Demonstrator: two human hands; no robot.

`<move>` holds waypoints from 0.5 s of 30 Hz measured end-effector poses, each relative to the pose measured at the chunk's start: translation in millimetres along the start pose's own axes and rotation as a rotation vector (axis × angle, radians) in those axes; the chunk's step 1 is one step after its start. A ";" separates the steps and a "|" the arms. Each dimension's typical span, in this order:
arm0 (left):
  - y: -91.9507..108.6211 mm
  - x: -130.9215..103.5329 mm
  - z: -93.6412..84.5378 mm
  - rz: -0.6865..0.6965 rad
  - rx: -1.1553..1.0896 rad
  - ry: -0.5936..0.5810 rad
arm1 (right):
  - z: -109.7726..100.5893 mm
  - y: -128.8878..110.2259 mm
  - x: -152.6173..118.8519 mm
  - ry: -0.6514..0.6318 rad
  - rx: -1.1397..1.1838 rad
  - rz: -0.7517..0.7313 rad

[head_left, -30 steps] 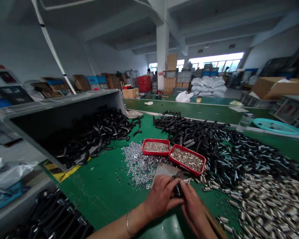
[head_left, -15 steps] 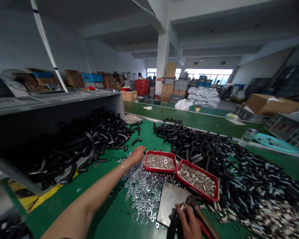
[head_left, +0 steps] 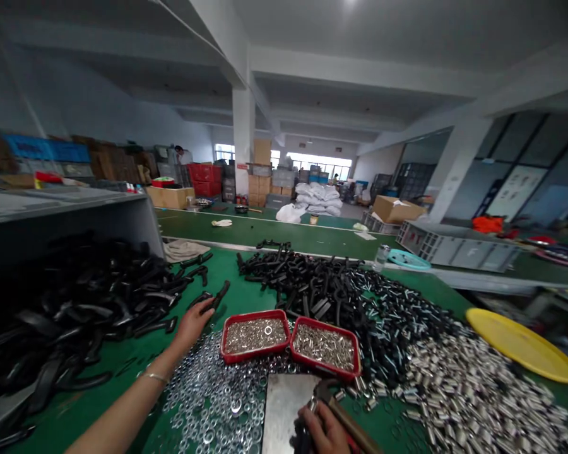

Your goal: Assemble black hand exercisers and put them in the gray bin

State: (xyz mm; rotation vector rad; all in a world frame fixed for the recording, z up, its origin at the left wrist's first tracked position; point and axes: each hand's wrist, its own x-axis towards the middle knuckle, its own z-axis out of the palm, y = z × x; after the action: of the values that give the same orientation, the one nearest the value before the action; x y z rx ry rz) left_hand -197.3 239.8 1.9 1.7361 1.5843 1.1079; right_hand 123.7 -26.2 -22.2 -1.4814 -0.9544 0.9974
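My left hand (head_left: 194,323) reaches out over the green table, its fingers closed on a black curved handle (head_left: 220,295) left of the red trays. My right hand (head_left: 325,430) is low in the view, beside a metal plate (head_left: 288,403), its fingers round a black part (head_left: 301,435) with a shiny metal piece at its end. A hammer (head_left: 348,419) lies beside that hand. One red tray (head_left: 255,357) holds tiny metal pieces and a ring; another red tray (head_left: 325,366) holds small metal pins. Loose metal rings (head_left: 213,403) spread in front.
A grey bin (head_left: 154,227) at the left spills black handles. Black parts (head_left: 312,277), black pieces with screws (head_left: 392,315) and metal sleeves (head_left: 487,391) are heaped from centre to right. A yellow lid (head_left: 520,343) is at the right. People are in the background.
The view has turned right. My left hand has moved from beside the left tray to a black handle, which it now grips. My right hand still holds its part.
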 end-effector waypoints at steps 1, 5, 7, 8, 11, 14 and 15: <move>5.3 -18.2 -7.1 -0.080 -0.201 0.041 | 0.7 -3.8 -1.3 -0.021 0.027 -0.007; 43.4 -130.9 -19.8 -0.222 -0.812 -0.089 | 3.6 -8.5 -7.9 -0.110 0.075 -0.049; 65.2 -190.1 -9.7 -0.258 -0.937 -0.204 | 1.9 -7.5 -10.1 -0.155 0.065 -0.079; 75.1 -215.7 -1.5 -0.285 -0.986 -0.236 | 0.3 -7.1 -10.9 -0.175 0.057 -0.086; 100.4 -273.2 26.6 -0.388 -1.051 -0.254 | -5.5 -7.2 -14.4 -0.228 0.043 -0.098; 120.5 -301.6 51.0 -0.431 -0.957 -0.206 | -10.1 -5.0 -15.9 -0.264 -0.031 -0.216; 125.8 -304.9 57.8 -0.423 -0.915 -0.197 | -11.0 -3.1 -15.1 -0.277 -0.072 -0.246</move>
State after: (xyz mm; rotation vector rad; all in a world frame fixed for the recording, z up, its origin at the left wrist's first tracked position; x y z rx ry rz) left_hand -72.7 -70.9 11.0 0.8234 0.9904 1.1336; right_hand 129.0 -43.5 -16.7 -1.2658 -1.3482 1.0104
